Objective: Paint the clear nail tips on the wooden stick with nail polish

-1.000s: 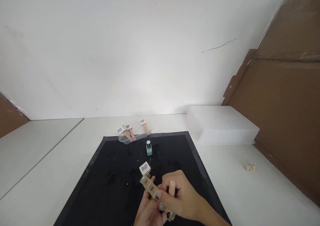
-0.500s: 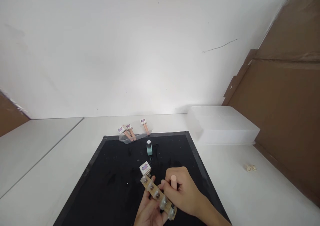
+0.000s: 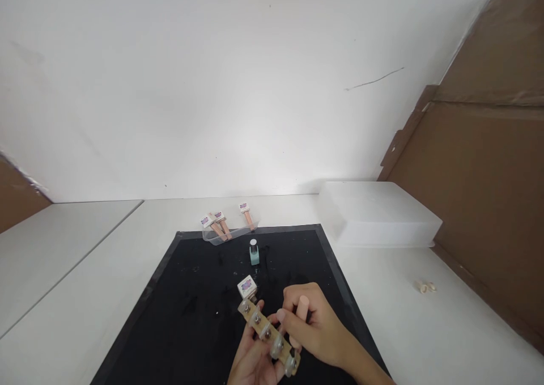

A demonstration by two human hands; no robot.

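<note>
Your left hand [image 3: 258, 362] is closed around a tan strip [image 3: 268, 335], gripping it from below over the black mat [image 3: 204, 317], and the strip slants from its upper left end to its lower right one. Clear, rounded pieces sit in a row along it, each with a small dark spot. Your right hand [image 3: 312, 322] pinches a pink stick [image 3: 301, 311] between thumb and fingers; its dark lower tip is at the lower right end of the strip — whether it touches, you cannot tell from here. Just past the strip's upper left end is a white square-topped bottle [image 3: 247, 287] with a purple print, and beyond that a teal bottle [image 3: 254, 254] with a white cap stands upright on the mat. At the mat's far edge, a clear tray [image 3: 221, 240] holds three white-topped pieces [image 3: 221, 223] with pink stems, one lying apart from the other two. To your right, a translucent white box [image 3: 382, 215] rests on the white desk [image 3: 382, 294] — with small cream rings [image 3: 426, 287] nearer you, beside the cardboard [image 3: 480, 192].
</note>
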